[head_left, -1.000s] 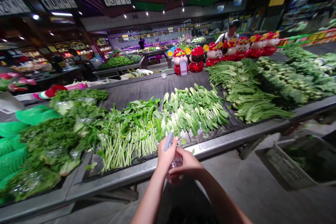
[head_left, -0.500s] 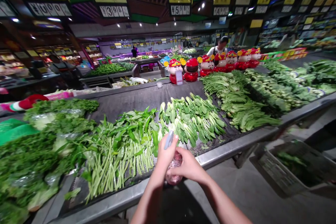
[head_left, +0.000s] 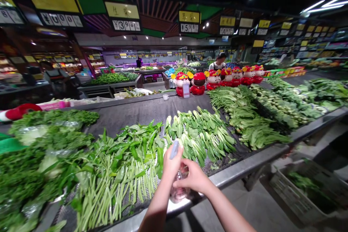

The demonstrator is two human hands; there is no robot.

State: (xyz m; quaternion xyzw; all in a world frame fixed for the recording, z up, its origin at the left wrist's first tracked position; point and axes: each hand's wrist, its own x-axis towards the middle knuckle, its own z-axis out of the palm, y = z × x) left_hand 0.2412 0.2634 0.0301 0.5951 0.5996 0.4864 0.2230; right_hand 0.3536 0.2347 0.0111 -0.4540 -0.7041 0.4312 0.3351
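My left hand (head_left: 172, 163) is closed, with a grey-blue, pen-shaped object (head_left: 174, 150) sticking up between thumb and fingers; its lower part is hidden. Beside it my right hand (head_left: 195, 178) curls its thumb and fingers round a clear, reddish, rounded object (head_left: 179, 193), whose kind I cannot make out. Both hands meet at this object, over the metal front edge of the vegetable counter. Just beyond them lie leafy greens with pale stems (head_left: 199, 136). Long-stemmed water spinach (head_left: 119, 174) spreads to the left of my hands.
Curly lettuce (head_left: 32, 166), partly in clear film, fills the left side. More bunches of greens (head_left: 244, 116) lie at the right. Red figurines (head_left: 181, 84) line the counter's back, a person (head_left: 217, 64) behind them. A crate (head_left: 301, 192) holding greens stands on the floor at right.
The whole scene sits lower in the picture, as my view has tilted up. My hands stay together around the reddish object, with the grey-blue object still in the left.
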